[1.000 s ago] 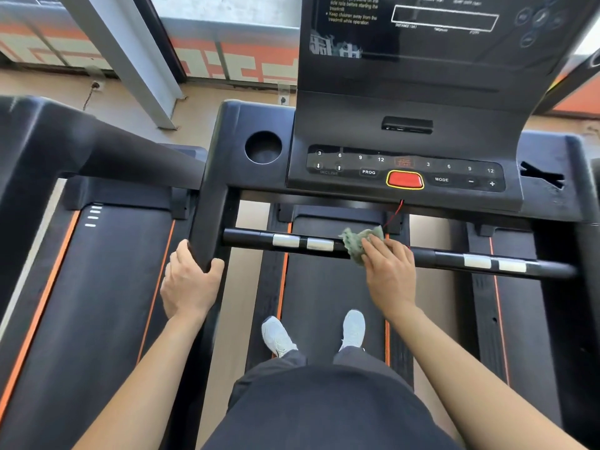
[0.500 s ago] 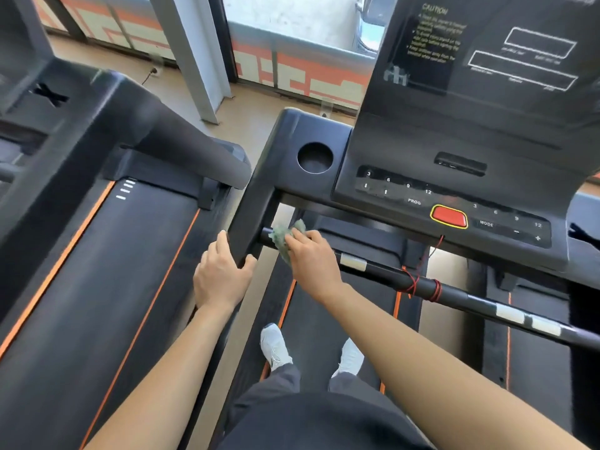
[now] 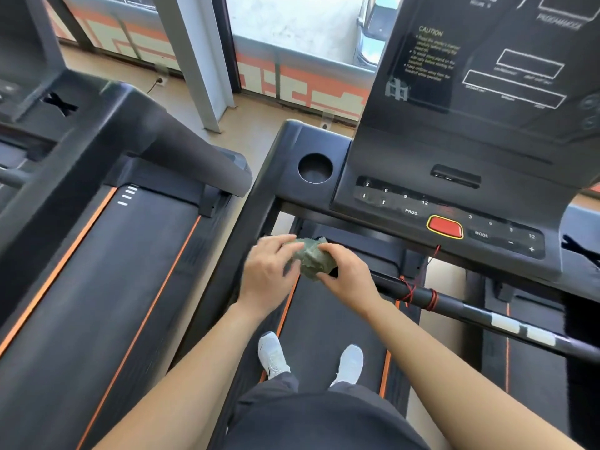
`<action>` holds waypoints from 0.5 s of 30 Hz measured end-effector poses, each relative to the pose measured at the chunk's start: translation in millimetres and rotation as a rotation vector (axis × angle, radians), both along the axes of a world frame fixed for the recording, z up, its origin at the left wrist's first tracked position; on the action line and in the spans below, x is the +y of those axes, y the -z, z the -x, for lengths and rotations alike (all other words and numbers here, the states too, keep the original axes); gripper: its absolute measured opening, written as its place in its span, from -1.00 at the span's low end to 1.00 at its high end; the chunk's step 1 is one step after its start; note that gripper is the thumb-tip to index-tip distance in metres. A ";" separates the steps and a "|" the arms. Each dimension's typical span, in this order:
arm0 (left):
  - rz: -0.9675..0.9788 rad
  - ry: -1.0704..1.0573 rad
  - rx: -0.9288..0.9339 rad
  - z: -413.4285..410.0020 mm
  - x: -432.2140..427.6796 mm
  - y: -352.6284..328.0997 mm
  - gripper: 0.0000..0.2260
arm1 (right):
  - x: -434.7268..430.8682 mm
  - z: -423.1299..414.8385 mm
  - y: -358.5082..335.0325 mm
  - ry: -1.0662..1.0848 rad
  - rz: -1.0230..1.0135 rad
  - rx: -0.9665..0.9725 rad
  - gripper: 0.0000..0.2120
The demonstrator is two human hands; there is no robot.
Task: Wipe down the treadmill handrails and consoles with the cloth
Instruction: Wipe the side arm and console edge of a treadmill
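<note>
**Head view: one cloth bunched between two hands**

Head camera, centre of frame: a single green cloth is crumpled into a wad with no clear long axis. The left hand, motion-blurred, closes its fingers over the wad's top. The right hand curls round its other side. Behind them, one black handrail bar runs lengthwise from centre to lower right. One console at upper right tilts toward the person and carries one red button. Two treadmill belts show, one underfoot and one at left, and two white shoes.

Room seemingly lies between console and handrail; red cord crosses it.
</note>
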State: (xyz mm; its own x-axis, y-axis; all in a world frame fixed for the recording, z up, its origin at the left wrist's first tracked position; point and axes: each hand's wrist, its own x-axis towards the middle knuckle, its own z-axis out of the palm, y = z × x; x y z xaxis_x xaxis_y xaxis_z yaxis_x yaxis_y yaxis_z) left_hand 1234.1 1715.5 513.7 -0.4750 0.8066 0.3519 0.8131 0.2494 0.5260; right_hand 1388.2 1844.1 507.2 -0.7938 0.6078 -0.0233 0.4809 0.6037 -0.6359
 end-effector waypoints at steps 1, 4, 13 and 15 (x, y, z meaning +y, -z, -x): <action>0.048 0.101 -0.005 -9.1 10.7 2.4 -0.64 | 0.2 -4.6 -2.1 0.011 0.050 0.040 -0.41; 0.182 0.216 -0.004 -21.5 32.2 19.5 -0.58 | 7.5 -24.7 -1.0 0.069 0.050 0.038 -0.33; 0.114 -0.141 0.007 -16.6 22.9 32.3 -0.85 | 25.4 -87.6 13.8 0.180 -0.196 -0.318 -0.61; 0.105 -0.309 -0.092 -21.1 19.3 32.3 -0.84 | 26.2 -92.5 15.5 0.164 -0.202 -0.327 -0.59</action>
State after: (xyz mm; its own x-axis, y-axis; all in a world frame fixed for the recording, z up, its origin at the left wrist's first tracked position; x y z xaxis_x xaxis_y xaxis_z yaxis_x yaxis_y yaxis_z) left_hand 1255.2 1734.9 481.4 -0.7284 0.6493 0.2190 0.6412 0.5333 0.5517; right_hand 1480.7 1870.3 491.7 -0.6569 0.7434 -0.1256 0.7377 0.5994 -0.3107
